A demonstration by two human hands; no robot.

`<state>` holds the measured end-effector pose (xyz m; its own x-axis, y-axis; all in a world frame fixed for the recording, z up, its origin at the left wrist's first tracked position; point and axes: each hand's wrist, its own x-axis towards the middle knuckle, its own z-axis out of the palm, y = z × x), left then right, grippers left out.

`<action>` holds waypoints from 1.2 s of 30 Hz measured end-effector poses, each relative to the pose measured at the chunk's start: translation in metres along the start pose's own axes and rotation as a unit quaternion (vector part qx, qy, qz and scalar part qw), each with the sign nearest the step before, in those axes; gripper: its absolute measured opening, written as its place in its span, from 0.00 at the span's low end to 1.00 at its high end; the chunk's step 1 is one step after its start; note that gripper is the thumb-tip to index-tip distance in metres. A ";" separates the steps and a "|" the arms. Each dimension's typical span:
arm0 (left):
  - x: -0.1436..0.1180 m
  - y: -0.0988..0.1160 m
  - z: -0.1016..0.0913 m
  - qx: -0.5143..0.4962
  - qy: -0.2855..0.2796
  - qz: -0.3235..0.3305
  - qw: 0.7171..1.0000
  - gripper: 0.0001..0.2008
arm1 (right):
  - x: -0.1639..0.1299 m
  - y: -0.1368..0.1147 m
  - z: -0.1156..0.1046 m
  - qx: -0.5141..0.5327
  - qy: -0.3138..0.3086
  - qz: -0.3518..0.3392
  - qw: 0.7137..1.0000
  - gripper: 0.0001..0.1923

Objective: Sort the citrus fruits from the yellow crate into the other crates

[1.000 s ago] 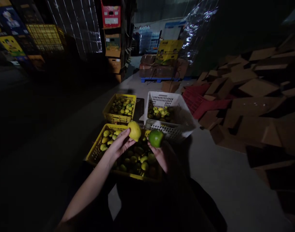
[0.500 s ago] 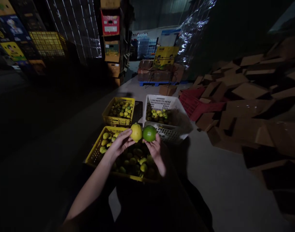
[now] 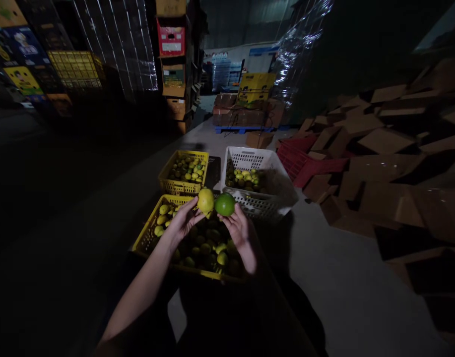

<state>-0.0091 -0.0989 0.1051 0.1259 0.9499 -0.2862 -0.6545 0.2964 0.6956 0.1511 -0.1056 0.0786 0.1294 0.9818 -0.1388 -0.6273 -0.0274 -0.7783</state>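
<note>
The left hand (image 3: 183, 219) grips a yellow lemon-like fruit (image 3: 205, 201) between thumb and fingers. The right hand (image 3: 240, 230) is closed round the lower right of a glossy green fruit (image 3: 225, 204), mostly with the fingertips. The two fruits sit side by side; whether they touch is hard to tell. Both are held above a yellow crate (image 3: 202, 272) of mixed fruit, in shadow on its right side. A light fingertip hold like this seems best, leaving most skin exposed; turning each fruit slowly toward the light would help in such a dim room, and staying over the crate would make a slip harmless. Beyond stand a smaller-looking yellow crate (image 3: 180, 187) of fruit, left, and a white crate (image 3: 262, 204), partly filled, right. Flattened cardboard (image 3: 385, 173) is heaped farther right.
</note>
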 end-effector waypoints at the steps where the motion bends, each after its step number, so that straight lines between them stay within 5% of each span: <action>1: 0.000 0.000 0.001 0.005 -0.001 -0.004 1.000 0.05 | 0.001 0.000 0.000 0.001 0.005 0.001 1.000 0.17; 20: -0.004 0.003 -0.003 0.021 0.002 0.006 1.000 0.08 | -0.009 -0.002 0.006 0.005 -0.036 -0.030 0.999 0.16; 31: -0.001 0.001 -0.010 0.123 -0.013 0.023 0.992 0.05 | -0.014 -0.003 0.008 -0.022 -0.068 -0.053 0.996 0.15; 36: 0.001 -0.001 -0.013 0.202 -0.049 0.137 0.969 0.23 | -0.020 -0.006 0.009 -0.126 -0.048 -0.110 0.985 0.23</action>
<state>-0.0184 -0.0995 0.0956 0.0717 0.9974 -0.0055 -0.3304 0.0289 0.9434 0.1457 -0.1234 0.0917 0.1599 0.9821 0.0994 -0.3802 0.1542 -0.9120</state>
